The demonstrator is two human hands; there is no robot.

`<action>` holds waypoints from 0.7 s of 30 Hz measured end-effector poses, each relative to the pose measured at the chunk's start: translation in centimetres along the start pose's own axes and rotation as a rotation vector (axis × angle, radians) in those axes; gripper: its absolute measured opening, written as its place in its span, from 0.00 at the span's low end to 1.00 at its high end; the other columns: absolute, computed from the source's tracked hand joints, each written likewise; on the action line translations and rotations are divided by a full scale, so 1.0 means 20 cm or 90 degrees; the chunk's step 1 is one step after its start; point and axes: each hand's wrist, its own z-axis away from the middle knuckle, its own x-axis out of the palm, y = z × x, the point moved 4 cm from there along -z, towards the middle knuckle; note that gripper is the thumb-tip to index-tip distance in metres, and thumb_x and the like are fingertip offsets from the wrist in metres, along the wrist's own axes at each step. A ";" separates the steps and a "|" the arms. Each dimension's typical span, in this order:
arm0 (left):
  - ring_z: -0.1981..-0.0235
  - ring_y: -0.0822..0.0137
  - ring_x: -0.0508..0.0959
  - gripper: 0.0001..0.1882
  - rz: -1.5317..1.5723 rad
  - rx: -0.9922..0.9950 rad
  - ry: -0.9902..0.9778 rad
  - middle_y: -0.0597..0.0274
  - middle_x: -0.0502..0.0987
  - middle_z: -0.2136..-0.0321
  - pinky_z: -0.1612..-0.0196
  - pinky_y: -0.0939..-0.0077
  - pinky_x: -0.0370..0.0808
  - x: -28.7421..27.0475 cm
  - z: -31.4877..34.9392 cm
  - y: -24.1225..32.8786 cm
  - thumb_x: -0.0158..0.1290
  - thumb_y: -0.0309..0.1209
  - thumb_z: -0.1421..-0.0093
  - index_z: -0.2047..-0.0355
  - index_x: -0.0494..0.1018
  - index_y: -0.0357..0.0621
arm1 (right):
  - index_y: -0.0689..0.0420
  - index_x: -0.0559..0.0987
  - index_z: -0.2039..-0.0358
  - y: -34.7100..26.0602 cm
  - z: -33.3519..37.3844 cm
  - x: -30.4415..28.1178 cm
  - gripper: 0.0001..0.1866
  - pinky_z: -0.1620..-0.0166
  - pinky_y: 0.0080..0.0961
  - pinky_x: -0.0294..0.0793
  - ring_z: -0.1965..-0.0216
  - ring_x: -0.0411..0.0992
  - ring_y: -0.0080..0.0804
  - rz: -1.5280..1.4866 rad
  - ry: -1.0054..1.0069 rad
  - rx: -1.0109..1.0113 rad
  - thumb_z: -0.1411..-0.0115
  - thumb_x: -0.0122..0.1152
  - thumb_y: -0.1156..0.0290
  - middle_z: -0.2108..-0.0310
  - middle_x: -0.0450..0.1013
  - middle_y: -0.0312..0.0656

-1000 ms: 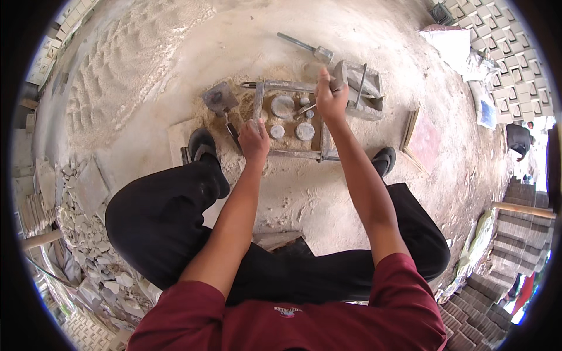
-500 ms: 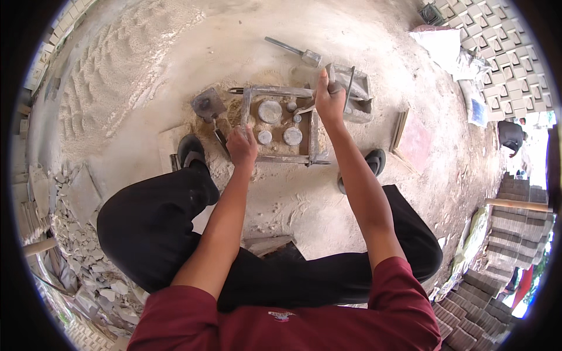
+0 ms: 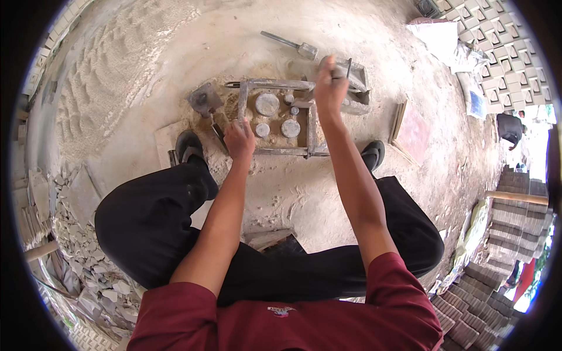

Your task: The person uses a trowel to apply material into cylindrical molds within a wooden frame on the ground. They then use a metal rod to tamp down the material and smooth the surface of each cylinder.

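A rectangular moulding frame (image 3: 242, 99) lies on the sandy floor, with sand inside. Several round grey discs, large and small, sit in it; the biggest disc (image 3: 267, 105) is toward the far left. My left hand (image 3: 239, 139) is closed on the frame's left side bar near its front corner. Above the frame's right end, my right hand (image 3: 331, 90) is closed around a tool with a dark, rounded handle (image 3: 338, 73); motion blurs it, and its working end cannot be made out. Just beyond that hand is a grey open box (image 3: 357, 105).
A square-bladed shovel (image 3: 204, 99) lies left of the frame. Farther off rests a block-ended rod tool (image 3: 305, 51). To the right is a pinkish board (image 3: 413, 133), with stacked tiles (image 3: 515, 210) beyond. Sand (image 3: 111, 76) spreads far left; rubble (image 3: 96, 257) lies nearer. Another person (image 3: 510, 130) bends at far right.
My right hand has shifted slightly and blurs with its tool. My left hand stays on the frame's left bar. The whole view has shifted a little.
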 end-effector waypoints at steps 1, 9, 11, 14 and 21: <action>0.60 0.47 0.74 0.23 -0.002 -0.002 0.003 0.45 0.73 0.66 0.59 0.53 0.71 -0.01 0.00 -0.01 0.41 0.46 0.34 0.65 0.71 0.35 | 0.51 0.61 0.89 -0.01 0.00 -0.01 0.27 0.86 0.21 0.47 0.89 0.51 0.15 -0.019 0.045 -0.022 0.31 0.46 0.58 0.91 0.57 0.28; 0.60 0.47 0.74 0.22 -0.019 0.004 -0.019 0.46 0.73 0.66 0.58 0.54 0.70 -0.02 0.02 0.01 0.40 0.46 0.34 0.66 0.71 0.36 | 0.59 0.62 0.90 -0.08 -0.05 -0.05 0.29 0.81 0.28 0.47 0.85 0.50 0.18 -0.058 0.109 0.009 0.31 0.45 0.60 0.91 0.55 0.30; 0.60 0.47 0.74 0.22 -0.007 0.007 -0.023 0.46 0.73 0.65 0.58 0.54 0.70 0.00 0.01 0.05 0.40 0.46 0.34 0.65 0.70 0.36 | 0.59 0.62 0.90 -0.02 -0.12 -0.05 0.29 0.81 0.30 0.47 0.86 0.49 0.19 0.002 0.090 -0.035 0.31 0.45 0.61 0.92 0.55 0.32; 0.59 0.47 0.73 0.22 -0.020 0.000 0.006 0.46 0.73 0.65 0.57 0.54 0.70 -0.02 -0.02 -0.01 0.39 0.45 0.34 0.64 0.70 0.36 | 0.60 0.60 0.91 -0.21 -0.05 -0.01 0.30 0.81 0.30 0.47 0.86 0.47 0.20 -0.072 0.125 -0.033 0.31 0.45 0.61 0.92 0.53 0.34; 0.59 0.47 0.73 0.22 -0.011 -0.014 -0.049 0.46 0.73 0.64 0.57 0.54 0.69 -0.02 0.00 0.01 0.40 0.45 0.34 0.63 0.71 0.35 | 0.57 0.63 0.91 -0.25 -0.16 0.01 0.30 0.85 0.24 0.50 0.89 0.53 0.18 -0.045 0.160 -0.058 0.32 0.47 0.56 0.93 0.58 0.31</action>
